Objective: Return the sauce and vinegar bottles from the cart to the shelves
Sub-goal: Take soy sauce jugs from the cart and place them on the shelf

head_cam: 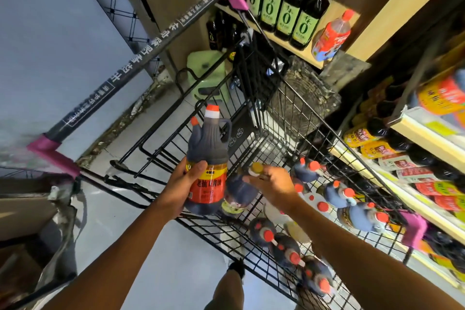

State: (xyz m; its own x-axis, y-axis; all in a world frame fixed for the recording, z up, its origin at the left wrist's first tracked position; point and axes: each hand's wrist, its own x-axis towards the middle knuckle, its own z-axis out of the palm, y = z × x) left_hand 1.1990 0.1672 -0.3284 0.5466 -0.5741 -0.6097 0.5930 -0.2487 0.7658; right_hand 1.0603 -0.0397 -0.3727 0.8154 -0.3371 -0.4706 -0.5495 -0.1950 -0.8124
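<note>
Left hand (186, 184) wraps a ribbed, handled plastic jug (208, 148). Right hand (275, 184) clasps a round, yellow-capped bottle (240, 190) by its neck, over the black wire cart (254, 75).

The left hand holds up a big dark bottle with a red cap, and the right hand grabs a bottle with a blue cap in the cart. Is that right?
Almost. The head view shows that cap is yellow, not blue. The left hand does hold the big dark bottle with its red cap, and the right hand grips the yellow-capped bottle in the cart.
</note>
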